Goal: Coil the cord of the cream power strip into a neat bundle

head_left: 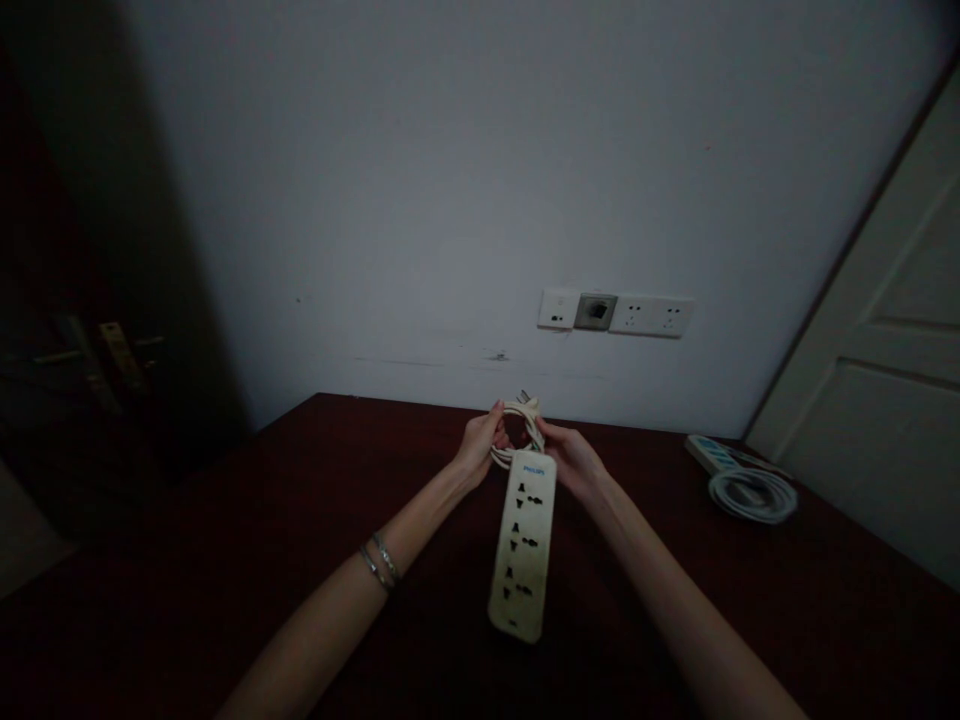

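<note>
A cream power strip (523, 545) with three rows of sockets lies lengthwise on the dark red table (225, 560), pointing away from me. Its coiled cord (519, 428) and plug sit at its far end. My left hand (480, 442) is closed on the left side of the coil, fingers curled round the loops. My right hand (571, 455) grips the right side of the coil, near where the cord meets the strip. Two thin bracelets ring my left wrist.
A wall socket panel (616, 313) sits on the white wall above the table's far edge. A second power strip with coiled white cord (746, 485) lies at the table's right. A white door (885, 400) stands to the right, a dark door with handle (112, 360) to the left.
</note>
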A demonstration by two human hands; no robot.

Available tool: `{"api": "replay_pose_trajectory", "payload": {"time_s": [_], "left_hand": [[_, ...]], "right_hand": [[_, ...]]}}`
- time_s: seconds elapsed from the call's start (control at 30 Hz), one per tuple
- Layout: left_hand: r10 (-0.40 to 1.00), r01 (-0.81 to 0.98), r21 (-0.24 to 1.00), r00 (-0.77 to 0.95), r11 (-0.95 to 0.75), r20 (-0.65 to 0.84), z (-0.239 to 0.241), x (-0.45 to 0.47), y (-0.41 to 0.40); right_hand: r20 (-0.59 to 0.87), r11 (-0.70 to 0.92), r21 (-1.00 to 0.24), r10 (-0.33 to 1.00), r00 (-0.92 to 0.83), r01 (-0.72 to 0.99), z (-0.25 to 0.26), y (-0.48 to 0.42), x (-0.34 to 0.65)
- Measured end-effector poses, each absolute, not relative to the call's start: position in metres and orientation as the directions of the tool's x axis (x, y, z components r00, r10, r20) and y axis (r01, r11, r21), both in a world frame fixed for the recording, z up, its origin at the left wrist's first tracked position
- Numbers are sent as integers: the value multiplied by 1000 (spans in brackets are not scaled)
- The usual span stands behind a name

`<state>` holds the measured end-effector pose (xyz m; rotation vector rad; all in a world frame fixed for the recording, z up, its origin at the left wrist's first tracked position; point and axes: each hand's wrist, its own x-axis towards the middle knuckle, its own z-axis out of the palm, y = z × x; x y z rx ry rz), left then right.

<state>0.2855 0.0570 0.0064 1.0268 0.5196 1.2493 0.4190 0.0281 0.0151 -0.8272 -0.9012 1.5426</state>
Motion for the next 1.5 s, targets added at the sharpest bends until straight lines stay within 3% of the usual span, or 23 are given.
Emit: {"api": "replay_pose_trajectory", "payload": {"time_s": [0.2,0.4,0.5,0.6,0.73,0.97,1.07,1.3,1.5], "left_hand": [[966,-502,863,245,57,79,-1,281,63],[873,-408,895,485,178,47,-12,282,75],[789,-275,922,613,273,-52,-14,275,78],[651,-30,955,738,295,-178,-12,264,73],[527,169,962,810,213,-259,-6,262,53],[739,289,952,663,-103,-121,-9,293,24],[740,282,956,661,-85,-129,-14,316,19],[686,254,954,667,158,-291,-23,395,13],[699,105,959,664,264,-265,-33,457,16]], "right_hand": [[-129,-201,-920,966,-224,-336,15,28,427],[-137,-175,-925,982,-134,-338,11,34,442],[-129,-155,-917,987,-94,-367,5,39,450],[-114,-122,-907,992,-45,-403,0,44,462],[-114,-87,-893,993,34,-442,-5,50,480],[-146,-89,-888,985,92,-451,-18,62,509],[-183,-131,-905,979,92,-404,-19,68,530],[-306,-289,-935,951,53,-207,-16,73,585],[-370,-366,-928,927,61,-61,-19,73,631]]}}
